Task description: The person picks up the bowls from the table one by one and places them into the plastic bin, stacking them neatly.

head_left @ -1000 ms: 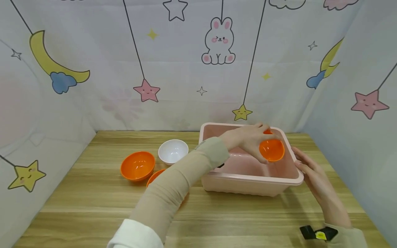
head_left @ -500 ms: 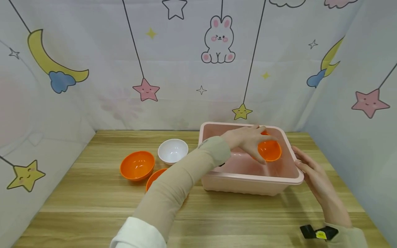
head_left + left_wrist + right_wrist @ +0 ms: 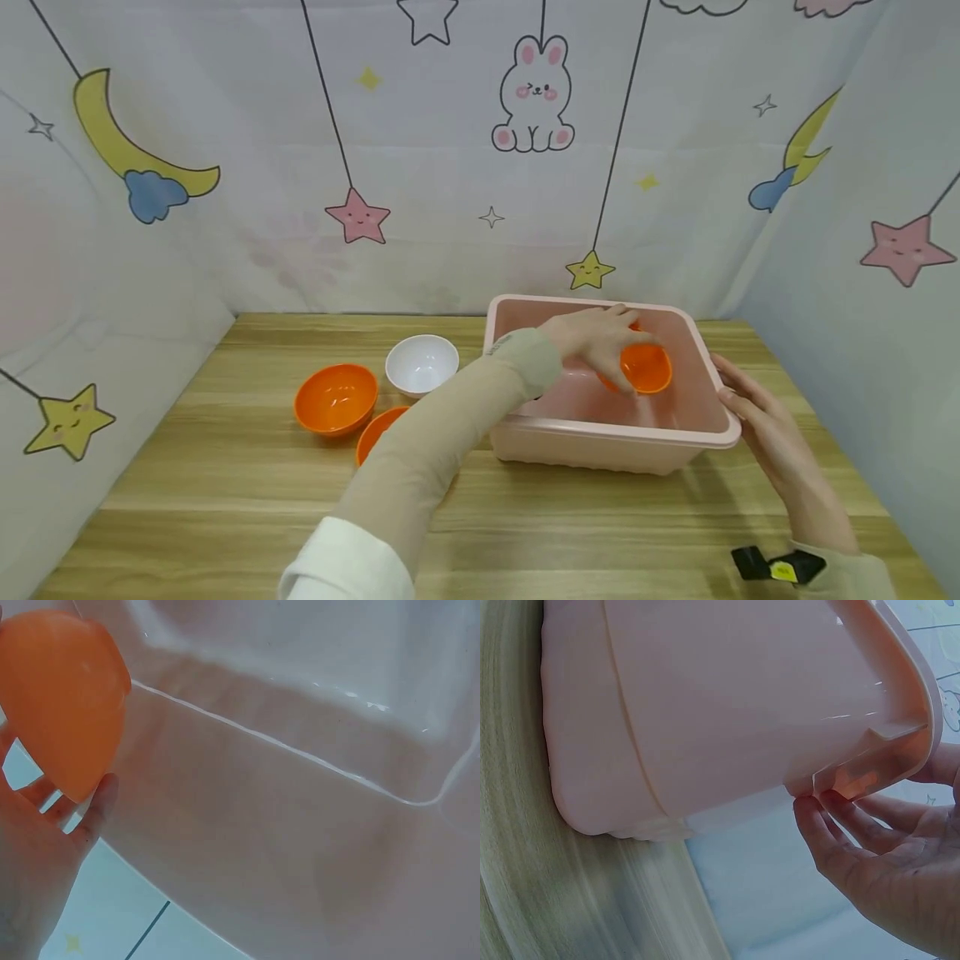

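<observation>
Inside a pink plastic basin point(image 3: 615, 432), my left hand point(image 3: 600, 340) grips an orange bowl point(image 3: 647, 368) between thumb and fingers. The bowl is tilted, its hollow facing the head camera. From the left wrist view, the same bowl point(image 3: 64, 697) shows its outside near the basin wall, with fingertips along its edge. My right hand point(image 3: 765, 425) holds the basin's right end at the rim. In the right wrist view, the fingers of that hand point(image 3: 900, 855) curl under the rim's handle edge. The left forearm hides part of the basin's left side.
Left of the basin, an orange bowl point(image 3: 336, 400) and a white bowl point(image 3: 422, 365) stand on the wooden table point(image 3: 225, 500). Another orange bowl point(image 3: 377, 429) is partly hidden behind the left forearm. A patterned cloth point(image 3: 435, 150) hangs behind the table.
My left hand has moved slightly left within the basin, bringing the orange bowl with it and lower. The right hand stays on the basin's rim.
</observation>
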{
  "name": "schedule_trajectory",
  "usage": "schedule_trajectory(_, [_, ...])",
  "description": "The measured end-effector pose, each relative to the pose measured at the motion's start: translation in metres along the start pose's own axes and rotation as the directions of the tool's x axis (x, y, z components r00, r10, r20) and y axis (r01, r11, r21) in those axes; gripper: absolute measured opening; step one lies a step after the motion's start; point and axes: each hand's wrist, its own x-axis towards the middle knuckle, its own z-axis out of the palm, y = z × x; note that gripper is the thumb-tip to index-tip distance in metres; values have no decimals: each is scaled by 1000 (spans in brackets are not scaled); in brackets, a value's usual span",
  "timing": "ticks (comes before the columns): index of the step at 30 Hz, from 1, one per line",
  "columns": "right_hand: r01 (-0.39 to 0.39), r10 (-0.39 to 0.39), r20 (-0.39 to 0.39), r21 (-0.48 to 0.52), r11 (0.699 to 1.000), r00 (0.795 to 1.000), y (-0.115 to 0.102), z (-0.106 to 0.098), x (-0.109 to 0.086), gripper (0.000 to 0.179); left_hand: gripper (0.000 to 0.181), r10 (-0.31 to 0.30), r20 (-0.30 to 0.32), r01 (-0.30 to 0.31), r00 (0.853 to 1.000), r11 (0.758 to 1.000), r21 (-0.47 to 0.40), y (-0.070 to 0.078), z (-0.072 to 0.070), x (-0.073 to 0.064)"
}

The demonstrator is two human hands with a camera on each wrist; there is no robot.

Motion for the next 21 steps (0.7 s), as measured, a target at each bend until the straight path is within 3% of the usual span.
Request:
schedule_trajectory(3, [-3, 3, 16, 15, 1000, 1000, 0, -1, 0, 51, 77, 12, 10, -12, 1000, 1000, 17, -1, 0, 1])
schedule_trajectory(9, [-26, 25, 44, 36, 999, 999, 0, -3, 1, 51, 75, 20, 55, -18, 998, 999, -33, 1, 1, 2])
schedule_trajectory(14, [-36, 34, 51, 46, 998, 998, 0, -3, 1, 51, 81, -15, 104, 22, 994, 997, -73, 8, -3, 3])
schedule_trajectory(21, [-43, 42, 35, 27, 999, 999, 0, -3, 0, 51, 87, -30, 147, 36, 989, 999, -36, 14, -2, 11])
